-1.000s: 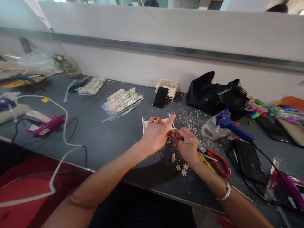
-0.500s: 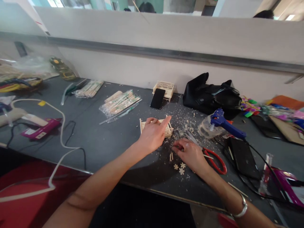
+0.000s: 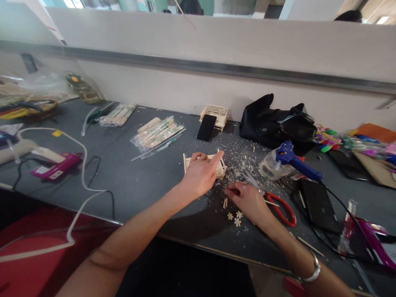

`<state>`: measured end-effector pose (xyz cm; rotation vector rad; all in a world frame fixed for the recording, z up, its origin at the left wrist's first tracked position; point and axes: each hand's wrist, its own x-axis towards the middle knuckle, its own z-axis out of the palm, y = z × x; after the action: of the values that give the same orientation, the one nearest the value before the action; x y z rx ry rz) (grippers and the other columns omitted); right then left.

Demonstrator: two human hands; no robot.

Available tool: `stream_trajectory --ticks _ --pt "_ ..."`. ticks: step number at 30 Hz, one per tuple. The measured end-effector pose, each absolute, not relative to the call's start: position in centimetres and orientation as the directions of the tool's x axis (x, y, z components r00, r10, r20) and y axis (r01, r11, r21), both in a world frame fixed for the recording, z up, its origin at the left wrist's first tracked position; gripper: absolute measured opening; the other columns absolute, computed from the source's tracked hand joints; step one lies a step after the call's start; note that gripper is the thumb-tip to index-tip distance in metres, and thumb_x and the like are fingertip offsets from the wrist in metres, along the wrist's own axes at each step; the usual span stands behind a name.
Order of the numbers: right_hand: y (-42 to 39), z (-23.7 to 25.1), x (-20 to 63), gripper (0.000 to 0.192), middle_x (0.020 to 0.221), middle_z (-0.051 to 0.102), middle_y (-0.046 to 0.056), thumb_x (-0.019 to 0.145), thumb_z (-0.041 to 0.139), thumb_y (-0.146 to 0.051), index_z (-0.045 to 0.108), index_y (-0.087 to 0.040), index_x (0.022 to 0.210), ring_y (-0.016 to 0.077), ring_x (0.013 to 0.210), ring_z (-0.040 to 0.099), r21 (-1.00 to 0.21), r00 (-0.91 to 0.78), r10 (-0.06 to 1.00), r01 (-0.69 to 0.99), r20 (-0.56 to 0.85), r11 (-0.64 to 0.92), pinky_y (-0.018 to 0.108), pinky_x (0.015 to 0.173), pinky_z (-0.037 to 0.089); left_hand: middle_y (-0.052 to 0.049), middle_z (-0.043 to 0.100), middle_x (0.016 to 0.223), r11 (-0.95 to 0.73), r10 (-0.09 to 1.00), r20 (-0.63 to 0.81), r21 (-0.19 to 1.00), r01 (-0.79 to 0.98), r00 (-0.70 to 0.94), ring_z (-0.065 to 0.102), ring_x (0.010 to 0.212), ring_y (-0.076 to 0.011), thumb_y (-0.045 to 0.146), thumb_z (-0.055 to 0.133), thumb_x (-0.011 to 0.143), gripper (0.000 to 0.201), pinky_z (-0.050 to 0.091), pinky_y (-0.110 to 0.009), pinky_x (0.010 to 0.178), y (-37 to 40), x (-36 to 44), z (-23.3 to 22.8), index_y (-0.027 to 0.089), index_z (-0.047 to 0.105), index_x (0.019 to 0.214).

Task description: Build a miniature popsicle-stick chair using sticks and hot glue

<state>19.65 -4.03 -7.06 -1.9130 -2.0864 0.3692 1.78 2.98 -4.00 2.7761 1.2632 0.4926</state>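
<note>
My left hand [image 3: 201,172] is closed on a small pale wooden stick-built piece [image 3: 187,162], like miniature furniture, which rests on the dark table; the palm and fingers hide much of it. Just to its right, my right hand [image 3: 247,200] is low over the table, thumb and fingertips pinched together; whatever they hold is too small to make out. Close below those fingertips lie short stick pieces [image 3: 225,203] and little flower-shaped wooden pieces [image 3: 237,222]. Red-handled scissors [image 3: 283,209] lie beside and partly behind my right hand.
A finished-looking miniature bench [image 3: 216,115] stands at the back with a phone [image 3: 206,128] leaning on it. Bagged sticks [image 3: 159,134] lie left. On the right are a black bag [image 3: 275,123], a blue glue gun [image 3: 293,161] and cables. Wood shavings [image 3: 243,159] litter the middle.
Both hands keep nearly the same pose and place. The whole view has shifted very slightly; nothing is visibly picked up or let go.
</note>
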Motion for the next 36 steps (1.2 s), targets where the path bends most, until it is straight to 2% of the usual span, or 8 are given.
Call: stream_trajectory --ticks 5,13,17,19,22,27,36 --pt "-4.8 -5.5 21.9 0.016 0.062 0.065 -0.004 0.080 0.056 -0.022 0.065 -0.025 0.067 0.0147 0.056 0.061 -0.474 -0.129 0.981 0.861 0.143 0.182 0.025 0.052 0.038 -0.006 0.075 0.086 -0.669 0.740 0.249 0.181 0.721 0.625 0.065 0.095 -0.0257 0.004 0.051 0.082 0.065 0.036 -0.041 0.097 3.1 1.8 -3.9 0.014 0.037 0.145" --pt "-6.7 -6.3 23.6 0.009 0.066 0.066 -0.002 0.077 0.062 -0.026 0.065 -0.025 0.069 0.0171 0.062 0.063 -0.380 -0.176 0.983 0.906 0.060 0.185 0.027 0.058 0.039 -0.006 0.075 0.087 -0.667 0.744 0.226 0.191 0.720 0.629 0.065 0.096 -0.0256 0.006 0.050 0.084 0.063 0.035 -0.041 0.098 3.1 1.9 -3.8 0.013 0.036 0.145" --pt "-7.2 -7.0 24.0 0.012 0.068 0.067 -0.001 0.077 0.062 -0.025 0.064 -0.025 0.066 0.0180 0.065 0.064 -0.384 -0.217 0.975 0.897 0.046 0.218 0.027 0.058 0.040 -0.006 0.074 0.086 -0.660 0.750 0.220 0.183 0.729 0.624 0.065 0.094 -0.0258 0.006 0.051 0.084 0.063 0.036 -0.041 0.097 3.1 1.8 -3.8 0.013 0.037 0.145" --pt "-7.2 -6.9 24.1 0.014 0.067 0.067 -0.001 0.077 0.062 -0.024 0.064 -0.026 0.064 0.0173 0.063 0.063 -0.429 -0.219 0.976 0.879 0.025 0.208 0.027 0.057 0.040 -0.006 0.074 0.085 -0.661 0.749 0.222 0.186 0.727 0.624 0.065 0.094 -0.0260 0.006 0.051 0.084 0.063 0.036 -0.042 0.097 3.0 1.8 -3.7 0.013 0.037 0.145" --pt "-6.7 -6.3 24.1 0.015 0.065 0.067 -0.002 0.077 0.062 -0.024 0.065 -0.025 0.063 0.0157 0.060 0.062 -0.564 -0.192 0.981 0.809 0.015 0.167 0.026 0.056 0.042 -0.007 0.074 0.086 -0.664 0.747 0.218 0.192 0.723 0.628 0.065 0.094 -0.0267 0.006 0.051 0.085 0.062 0.036 -0.043 0.097 3.0 1.8 -3.6 0.013 0.038 0.145" --pt "-4.4 -5.3 23.1 0.013 0.073 0.072 0.000 0.079 0.065 -0.033 0.072 -0.025 0.072 0.0174 0.067 0.065 -0.795 -0.026 0.982 0.583 0.189 0.168 0.029 0.061 0.049 -0.005 0.074 0.083 -0.669 0.741 0.244 0.194 0.717 0.625 0.065 0.092 -0.0255 0.005 0.051 0.083 0.065 0.036 -0.043 0.098 3.2 1.7 -4.0 0.014 0.037 0.146" --pt "-1.0 -6.7 19.7 0.017 0.071 0.071 0.001 0.077 0.069 -0.038 0.072 -0.022 0.072 0.0159 0.063 0.061 -0.868 0.154 0.931 0.438 0.330 0.235 0.029 0.060 0.048 -0.008 0.075 0.090 -0.655 0.753 0.238 0.189 0.731 0.613 0.066 0.095 -0.0260 0.006 0.053 0.082 0.065 0.036 -0.042 0.097 3.0 1.8 -4.0 0.014 0.039 0.145"
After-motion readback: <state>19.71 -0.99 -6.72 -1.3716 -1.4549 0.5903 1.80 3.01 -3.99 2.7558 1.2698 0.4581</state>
